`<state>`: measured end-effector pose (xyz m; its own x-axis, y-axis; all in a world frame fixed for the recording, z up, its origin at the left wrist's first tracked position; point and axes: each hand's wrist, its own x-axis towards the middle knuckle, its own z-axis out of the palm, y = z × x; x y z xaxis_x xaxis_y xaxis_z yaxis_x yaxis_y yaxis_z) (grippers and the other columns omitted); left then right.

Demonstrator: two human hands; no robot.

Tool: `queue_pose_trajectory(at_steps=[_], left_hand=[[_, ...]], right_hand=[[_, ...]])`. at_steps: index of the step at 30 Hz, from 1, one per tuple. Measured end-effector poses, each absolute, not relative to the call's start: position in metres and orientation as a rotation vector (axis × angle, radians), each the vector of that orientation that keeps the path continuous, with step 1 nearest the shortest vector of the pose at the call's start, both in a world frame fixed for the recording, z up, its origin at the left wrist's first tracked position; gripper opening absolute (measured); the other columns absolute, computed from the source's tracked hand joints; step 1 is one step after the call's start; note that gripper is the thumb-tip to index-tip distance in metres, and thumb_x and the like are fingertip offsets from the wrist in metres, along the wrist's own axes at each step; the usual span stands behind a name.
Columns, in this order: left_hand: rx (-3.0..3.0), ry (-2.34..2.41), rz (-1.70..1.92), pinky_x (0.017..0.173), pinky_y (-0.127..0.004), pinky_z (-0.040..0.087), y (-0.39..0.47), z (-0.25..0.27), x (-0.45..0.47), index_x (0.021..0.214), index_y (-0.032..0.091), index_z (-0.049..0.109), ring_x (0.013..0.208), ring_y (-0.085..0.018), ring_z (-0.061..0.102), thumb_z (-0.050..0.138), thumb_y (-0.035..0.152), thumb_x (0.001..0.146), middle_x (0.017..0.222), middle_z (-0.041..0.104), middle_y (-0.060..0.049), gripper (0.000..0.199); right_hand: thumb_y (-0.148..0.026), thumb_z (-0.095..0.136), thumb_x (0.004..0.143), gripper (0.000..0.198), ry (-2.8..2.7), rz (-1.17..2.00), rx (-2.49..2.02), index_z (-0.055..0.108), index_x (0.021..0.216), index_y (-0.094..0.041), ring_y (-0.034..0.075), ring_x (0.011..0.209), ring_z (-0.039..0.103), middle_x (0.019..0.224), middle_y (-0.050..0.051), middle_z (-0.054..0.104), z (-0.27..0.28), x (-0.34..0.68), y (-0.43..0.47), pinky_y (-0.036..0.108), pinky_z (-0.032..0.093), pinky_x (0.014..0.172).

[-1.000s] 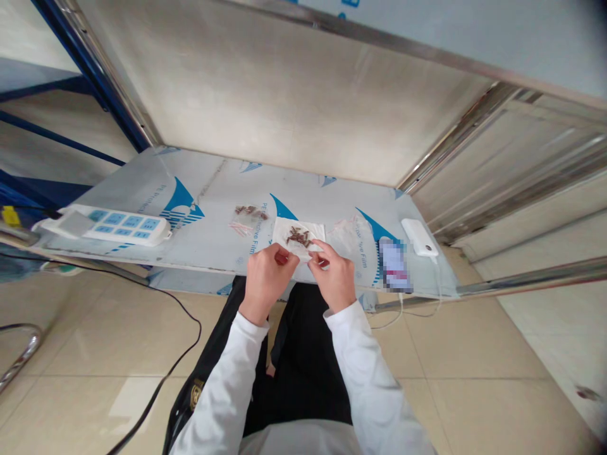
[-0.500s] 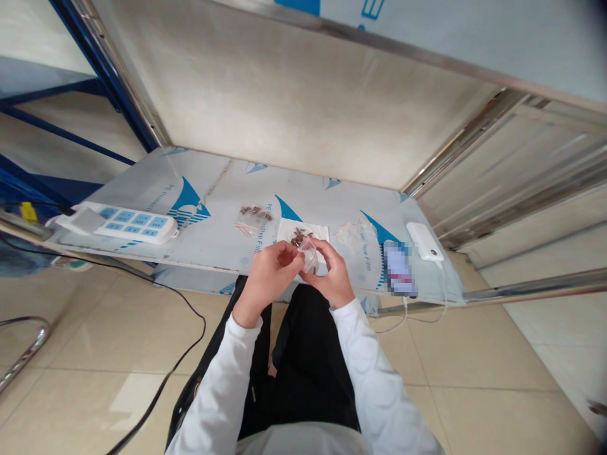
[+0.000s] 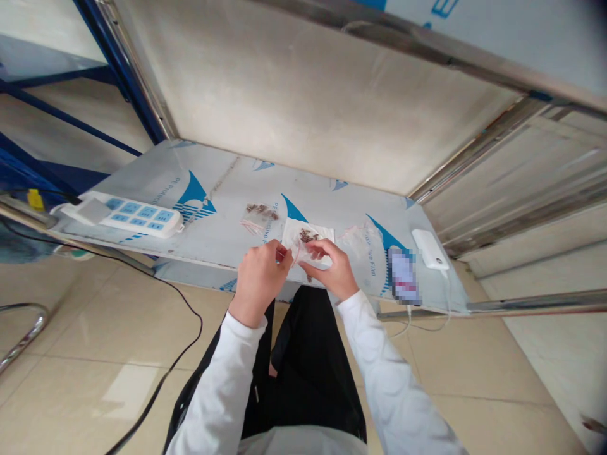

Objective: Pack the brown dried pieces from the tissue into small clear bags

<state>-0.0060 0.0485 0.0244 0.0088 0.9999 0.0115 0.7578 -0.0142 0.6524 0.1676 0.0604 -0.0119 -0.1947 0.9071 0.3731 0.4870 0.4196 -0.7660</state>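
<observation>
Pinched in the fingers of my left hand (image 3: pixel 262 275) is a small clear plastic zip bag (image 3: pixel 297 251) with a reddish strip along its edge. My right hand (image 3: pixel 336 270) is just right of the bag, its thumb apart from its bent fingers, at the near edge of a sheet of white paper (image 3: pixel 327 229). A heap of small brown metallic-looking pieces (image 3: pixel 309 236) lies on that paper, just beyond my fingertips. One similar piece shows below my right thumb. Whether the right fingertips touch the bag is hard to make out.
Left of the paper lies a clear bag (image 3: pixel 258 217) with brown pieces inside. To the right are clear plastic bags (image 3: pixel 363 239), a phone (image 3: pixel 404 275) and a white power bank (image 3: pixel 428 248) with cables. A power strip (image 3: pixel 137 215) occupies the shelf's left end. Another shelf (image 3: pixel 474 47) overhangs.
My hands have moved apart. The left drew the zip bag leftward, while the right loosened from it and shifted slightly right. The view has also shifted slightly.
</observation>
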Motion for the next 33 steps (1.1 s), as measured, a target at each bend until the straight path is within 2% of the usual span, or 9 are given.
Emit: queue_pose_trajectory(at_steps=[4, 8, 10, 13, 19, 23, 26, 28, 33], left_hand=[[1.692, 1.605, 0.744, 0.056, -0.023, 0.041, 0.056, 0.011, -0.010, 0.081, 0.021, 0.058, 0.050, -0.014, 0.061, 0.047, 0.032, 0.086, 0.056, 0.066, 0.000, 0.016], [1.530, 1.497, 0.846, 0.051, -0.021, 0.041, 0.064, 0.001, -0.015, 0.079, 0.020, 0.056, 0.044, -0.011, 0.057, 0.049, 0.032, 0.084, 0.060, 0.065, 0.001, 0.015], [1.444, 1.440, 0.847, 0.048, -0.021, 0.041, 0.066, -0.001, -0.021, 0.078, 0.019, 0.056, 0.043, -0.011, 0.056, 0.051, 0.034, 0.082, 0.058, 0.063, 0.002, 0.016], [1.397, 1.333, 0.827, 0.047, -0.021, 0.042, 0.067, 0.000, -0.032, 0.075, 0.018, 0.058, 0.044, -0.011, 0.055, 0.052, 0.035, 0.081, 0.054, 0.059, 0.002, 0.019], [1.596, 1.329, 0.673, 0.048, -0.022, 0.041, 0.058, 0.010, -0.049, 0.073, 0.019, 0.063, 0.045, -0.012, 0.057, 0.053, 0.037, 0.079, 0.053, 0.061, 0.001, 0.022], [1.677, 1.357, 0.654, 0.049, -0.023, 0.042, 0.055, 0.014, -0.047, 0.072, 0.019, 0.064, 0.048, -0.013, 0.059, 0.053, 0.036, 0.079, 0.053, 0.063, 0.000, 0.022], [1.723, 1.407, 0.681, 0.053, -0.024, 0.043, 0.055, 0.017, -0.043, 0.075, 0.019, 0.065, 0.050, -0.013, 0.060, 0.051, 0.034, 0.081, 0.057, 0.065, -0.001, 0.021], [1.791, 1.463, 0.699, 0.056, -0.024, 0.043, 0.054, 0.021, -0.040, 0.077, 0.018, 0.066, 0.055, -0.014, 0.062, 0.052, 0.031, 0.080, 0.063, 0.068, -0.003, 0.019], [1.954, 1.562, 0.671, 0.061, -0.025, 0.042, 0.049, 0.033, -0.034, 0.078, 0.020, 0.066, 0.063, -0.016, 0.063, 0.055, 0.023, 0.077, 0.069, 0.070, -0.003, 0.012]], right_hand=[[-0.035, 0.075, 0.069, 0.042, -1.958, 0.626, -1.231, 0.060, 0.106, -0.021, 0.015, 0.071, 0.056, 0.091, 0.004, 0.065, -0.017, 0.164, 0.070, 0.029, 0.048, 0.067], [-0.044, 0.079, 0.062, 0.067, -1.847, 0.855, -1.216, 0.054, 0.121, -0.022, 0.020, 0.090, 0.062, 0.107, 0.007, 0.065, -0.026, 0.153, 0.072, 0.031, 0.050, 0.078], [-0.053, 0.071, 0.069, 0.058, -1.688, 1.013, -1.187, 0.058, 0.116, -0.022, 0.020, 0.092, 0.064, 0.108, 0.008, 0.066, -0.030, 0.148, 0.071, 0.031, 0.052, 0.078], [-0.054, 0.056, 0.082, 0.038, -1.522, 1.106, -1.208, 0.067, 0.095, -0.020, 0.017, 0.072, 0.065, 0.085, 0.005, 0.070, -0.033, 0.145, 0.069, 0.029, 0.052, 0.069], [-0.047, 0.060, 0.082, 0.031, -1.629, 1.128, -1.272, 0.072, 0.079, -0.019, 0.015, 0.054, 0.060, 0.067, 0.002, 0.070, -0.023, 0.154, 0.069, 0.027, 0.049, 0.054], [-0.044, 0.060, 0.084, 0.030, -1.734, 1.033, -1.254, 0.068, 0.101, -0.021, 0.019, 0.080, 0.067, 0.086, 0.004, 0.073, -0.017, 0.154, 0.058, 0.033, 0.052, 0.076], [-0.041, 0.076, 0.069, 0.068, -1.788, 0.838, -1.246, 0.050, 0.129, -0.023, 0.024, 0.112, 0.058, 0.120, 0.008, 0.063, -0.017, 0.146, 0.043, 0.040, 0.043, 0.099], [-0.039, 0.083, 0.059, 0.085, -1.789, 0.734, -1.252, 0.045, 0.133, -0.023, 0.026, 0.121, 0.051, 0.130, 0.010, 0.056, -0.019, 0.138, 0.036, 0.043, 0.036, 0.105], [-0.032, 0.078, 0.066, 0.065, -1.650, 0.687, -1.198, 0.050, 0.123, -0.021, 0.025, 0.118, 0.054, 0.123, 0.010, 0.060, -0.028, 0.119, 0.032, 0.043, 0.038, 0.105]])
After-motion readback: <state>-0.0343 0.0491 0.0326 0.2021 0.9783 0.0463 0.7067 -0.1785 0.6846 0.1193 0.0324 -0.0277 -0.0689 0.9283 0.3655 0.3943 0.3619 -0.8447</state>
